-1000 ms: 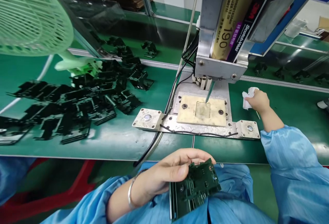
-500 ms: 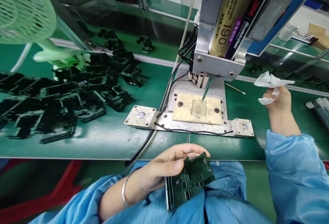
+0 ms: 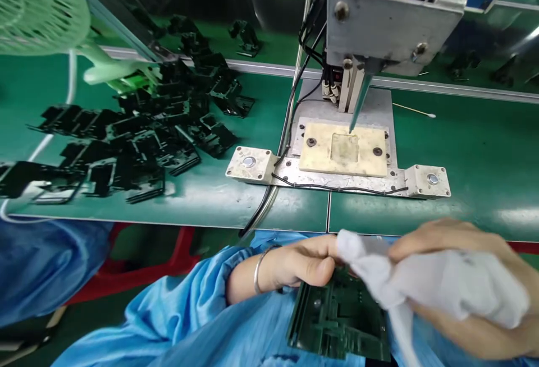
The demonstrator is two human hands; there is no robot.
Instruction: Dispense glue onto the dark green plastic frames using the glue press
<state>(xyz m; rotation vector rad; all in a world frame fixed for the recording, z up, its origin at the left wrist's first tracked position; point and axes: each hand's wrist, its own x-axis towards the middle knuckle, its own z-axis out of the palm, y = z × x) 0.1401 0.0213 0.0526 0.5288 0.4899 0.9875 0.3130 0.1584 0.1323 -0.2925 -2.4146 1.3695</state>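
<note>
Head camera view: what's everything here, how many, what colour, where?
Held part: one, dark, lower centre
Cloth: one, white, lower right
Bench: one, green, across middle
Loose parts: many overlapping, dark, mostly bench left
Machine head: one, grey, top
Plate: one, cream, below machine head
Nozzle: one, bluish, above plate
Button boxes: two, off-white, flanking the plate
Cables: several, black and pale, left of plate
Swab: one, white-tipped, bench right
Fan: one, pale green, upper left
Frame: one, red, below the bench
Another garment: one, blue, far left
Worker's garment: one, blue, bottom
Bangle: one, silver, on a wrist
Left hand: one, bare, on held part
Right hand: one, bare, gripping cloth
</note>
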